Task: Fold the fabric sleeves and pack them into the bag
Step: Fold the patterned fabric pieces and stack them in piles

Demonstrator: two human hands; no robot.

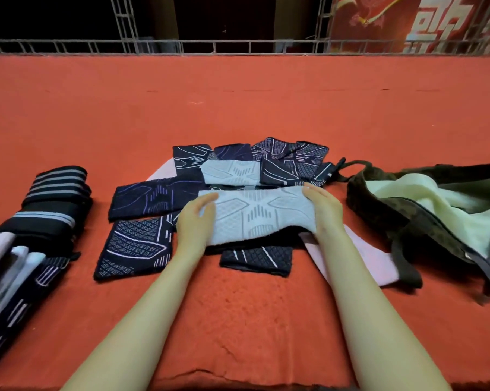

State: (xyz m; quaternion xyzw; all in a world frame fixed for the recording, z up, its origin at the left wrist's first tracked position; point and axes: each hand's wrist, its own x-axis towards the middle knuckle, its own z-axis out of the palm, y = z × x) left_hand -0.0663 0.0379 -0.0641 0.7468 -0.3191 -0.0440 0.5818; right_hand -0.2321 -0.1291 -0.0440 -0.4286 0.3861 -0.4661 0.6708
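A light grey patterned fabric sleeve [259, 214] lies on top of a heap of dark navy patterned sleeves [142, 198] in the middle of the red surface. My left hand [195, 221] holds the grey sleeve's left end, fingers curled over its edge. Its right end is held by my right hand [324, 211]. A second grey sleeve [232, 172] lies just behind it. The dark bag [407, 218] sits open at the right, with pale green cloth [424, 193] inside.
A stack of folded dark striped and pale sleeves [40, 221] runs along the left edge. A pink cloth [370, 261] lies under the heap, next to the bag's strap [404, 263]. The red felt-covered table [238, 108] stretches far back to a metal railing [238, 48].
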